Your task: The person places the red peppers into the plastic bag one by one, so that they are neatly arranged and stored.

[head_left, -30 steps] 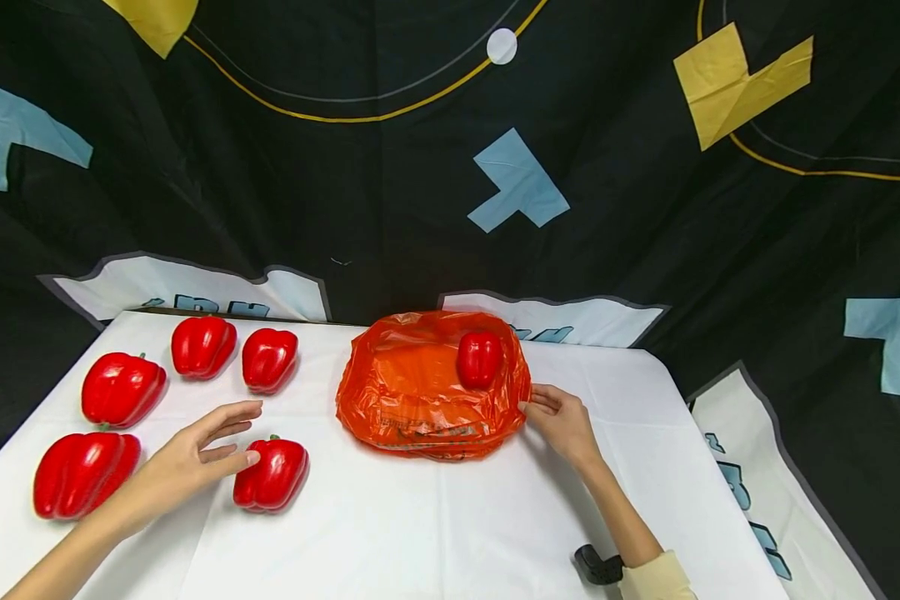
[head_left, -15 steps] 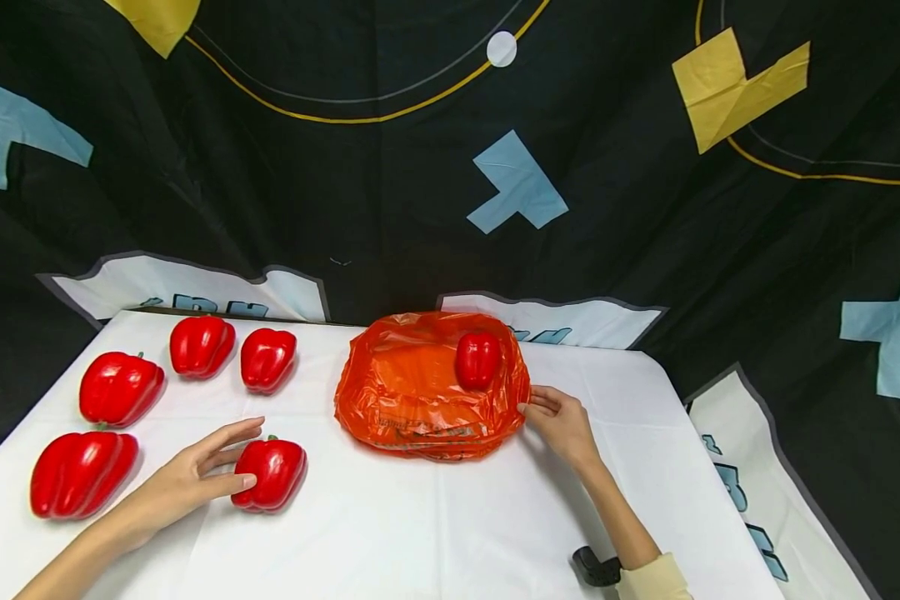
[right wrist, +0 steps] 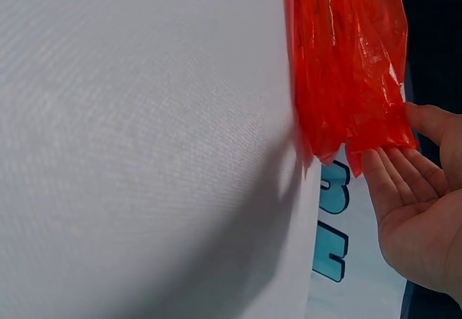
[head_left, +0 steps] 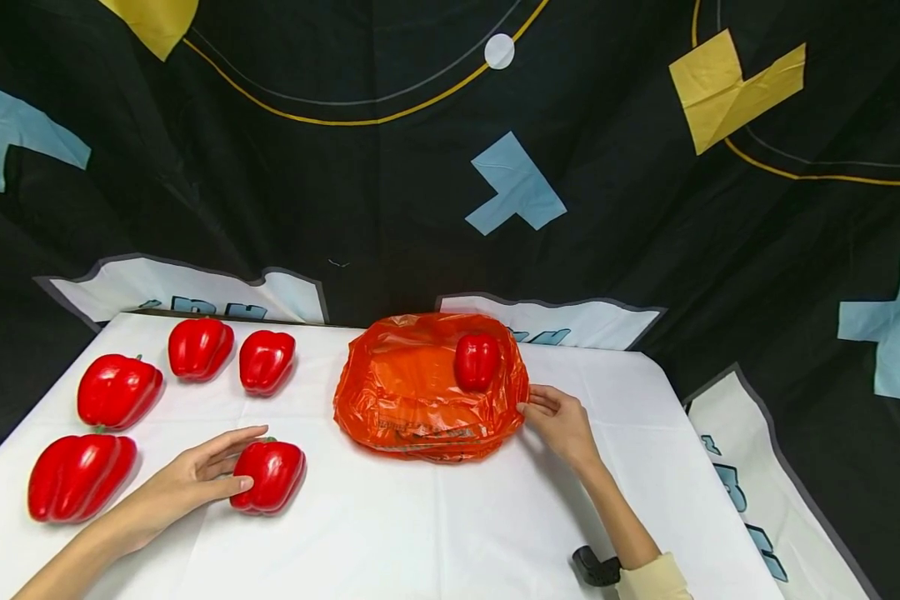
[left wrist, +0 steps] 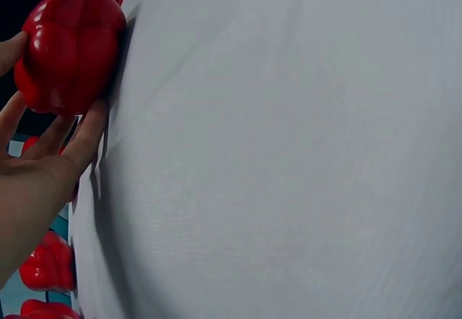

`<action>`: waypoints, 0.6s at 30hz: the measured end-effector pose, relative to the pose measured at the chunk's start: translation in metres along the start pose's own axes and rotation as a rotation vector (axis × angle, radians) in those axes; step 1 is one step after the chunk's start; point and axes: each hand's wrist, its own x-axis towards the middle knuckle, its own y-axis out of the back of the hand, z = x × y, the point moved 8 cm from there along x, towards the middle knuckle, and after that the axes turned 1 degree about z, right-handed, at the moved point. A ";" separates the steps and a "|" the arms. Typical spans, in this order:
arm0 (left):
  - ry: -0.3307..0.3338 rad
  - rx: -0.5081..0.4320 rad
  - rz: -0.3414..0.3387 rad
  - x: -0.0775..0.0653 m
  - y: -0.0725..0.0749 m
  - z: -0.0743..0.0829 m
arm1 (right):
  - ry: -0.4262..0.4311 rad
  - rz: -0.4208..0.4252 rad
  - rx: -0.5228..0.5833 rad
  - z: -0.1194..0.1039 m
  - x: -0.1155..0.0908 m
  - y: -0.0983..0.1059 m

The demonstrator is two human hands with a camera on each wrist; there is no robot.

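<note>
My left hand (head_left: 187, 483) holds a red bell pepper (head_left: 272, 477) at the near left, thumb on its front side and fingers round the back. The left wrist view shows the same pepper (left wrist: 68, 48) between thumb and fingers, low over the white cloth. With thumb and fingertips, my right hand (head_left: 561, 423) pinches the right rim of an orange-red plastic bag (head_left: 412, 392). The bag's mouth stands open, and one red bell pepper (head_left: 477, 362) lies inside at the right. In the right wrist view the bag's edge (right wrist: 382, 128) is between thumb and fingers.
Several other red bell peppers (head_left: 120, 390) lie on the left part of the white-covered table (head_left: 375, 533). A black band (head_left: 596, 567) is on the right wrist. A dark printed cloth (head_left: 345, 208) hangs behind the table.
My left hand has moved slightly nearer the pepper, its fingers now closer round it. The right hand keeps its pinch on the bag rim. The view has shifted a little.
</note>
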 end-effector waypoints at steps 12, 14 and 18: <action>-0.007 -0.049 -0.010 0.000 0.000 -0.002 | 0.012 -0.006 0.006 -0.001 0.002 0.001; -0.013 -0.053 -0.017 0.000 -0.001 -0.001 | 0.011 -0.006 0.008 -0.001 0.002 0.001; -0.025 -0.059 -0.030 0.000 -0.001 0.000 | 0.015 -0.005 0.004 -0.003 0.002 0.000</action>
